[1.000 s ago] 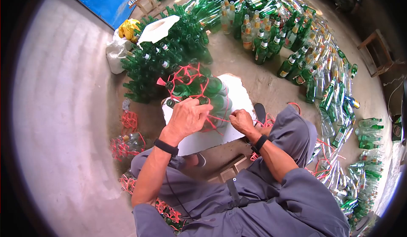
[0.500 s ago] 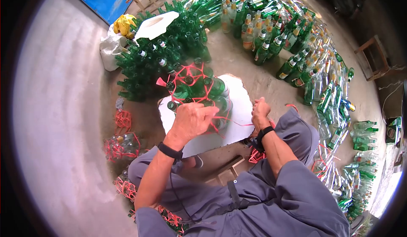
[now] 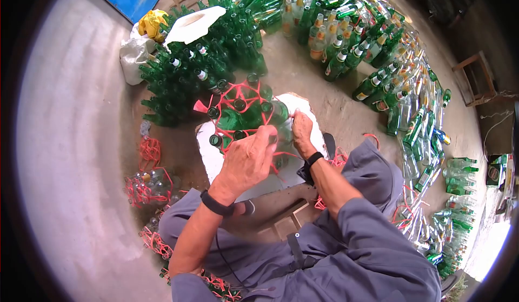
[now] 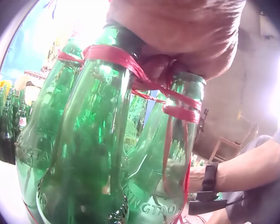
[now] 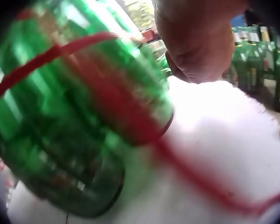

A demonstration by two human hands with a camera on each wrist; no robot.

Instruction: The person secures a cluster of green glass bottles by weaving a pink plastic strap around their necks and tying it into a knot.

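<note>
Several green glass bottles (image 3: 230, 121) stand bundled on a white board (image 3: 208, 164), with red plastic strap (image 4: 114, 58) laced round their necks. My left hand (image 3: 246, 158) is over the near bottle tops. In the left wrist view its fingers bend down between two necks and grip the strap there. My right hand (image 3: 304, 131) is at the bundle's right side, thumb and fingers curled together on the strap; the grip itself is hidden. In the right wrist view, a blurred length of red strap (image 5: 200, 182) runs from the bottles over the board, below my right hand (image 5: 196, 42).
Many upright green bottles (image 3: 184, 80) stand behind at the left, under a white slab (image 3: 194, 25). A long heap of bottles (image 3: 424, 85) curves round the right. More strapped bottles (image 3: 148, 186) lie at the left, near a white sack (image 3: 132, 61).
My right hand first moved right, away from the bundle, then came back forward and left against its side. My left hand has stayed at the near necks, shifting slightly.
</note>
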